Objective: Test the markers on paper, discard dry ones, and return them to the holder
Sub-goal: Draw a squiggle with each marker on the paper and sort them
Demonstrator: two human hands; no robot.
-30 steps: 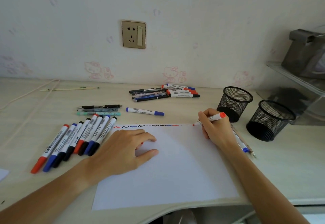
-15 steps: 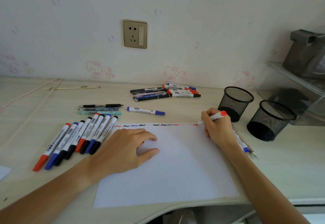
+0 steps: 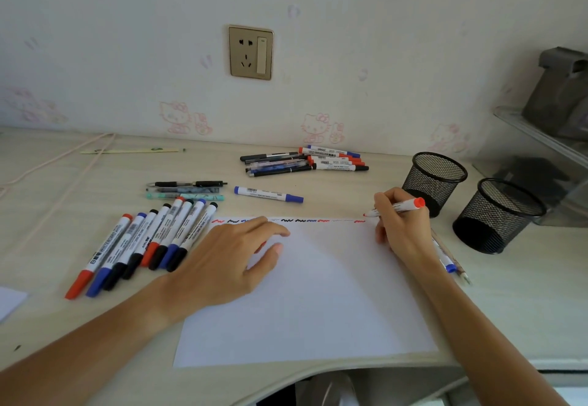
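Now that a fresh red squiggle [image 3: 360, 221] has appeared at the paper's [image 3: 305, 294] top right corner, your right hand's [image 3: 399, 224] fingers pinch the red marker [image 3: 396, 207], tip lifted just beside it. It writes: judge it holder-bound [image 3: 434, 182]. Your left hand [image 3: 227, 262] lies spread on the paper.

The red-capped marker [image 3: 101, 255] at the left end of the row near the desk's left edge carries black print along its white barrel that looks like "WHITEBOARD", though blur leaves it uncertain. The other markers in that row [image 3: 165, 237], the lone blue marker [image 3: 269, 194] and the pile near the desk's back edge [image 3: 331, 160] bear barcodes and print too small to read.
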